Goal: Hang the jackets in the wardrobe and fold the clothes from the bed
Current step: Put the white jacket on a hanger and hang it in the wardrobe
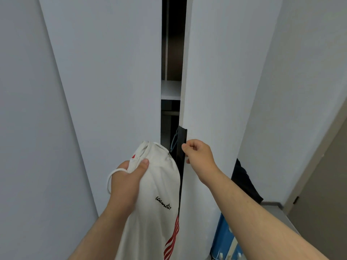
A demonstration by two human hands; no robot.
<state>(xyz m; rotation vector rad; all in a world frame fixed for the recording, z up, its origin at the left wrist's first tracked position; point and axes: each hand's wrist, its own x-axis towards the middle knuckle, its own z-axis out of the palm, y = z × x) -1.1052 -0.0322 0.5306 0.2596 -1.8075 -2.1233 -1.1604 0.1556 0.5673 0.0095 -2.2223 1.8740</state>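
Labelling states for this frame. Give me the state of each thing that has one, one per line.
left hand: grips the white jacket near its top
right hand: fingers curled on the black handle
white jacket: bunched, hanging from the left hand, not on a hanger
right wardrobe door: ajar, narrow gap
left wardrobe door: looks shut
black handle: held at its edge

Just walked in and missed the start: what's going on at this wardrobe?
A person holds a white jacket bunched in the left hand. The right hand grips the black handle on the wardrobe door, which stands ajar by a narrow gap. A white shelf shows inside. The jacket is not yet hung.
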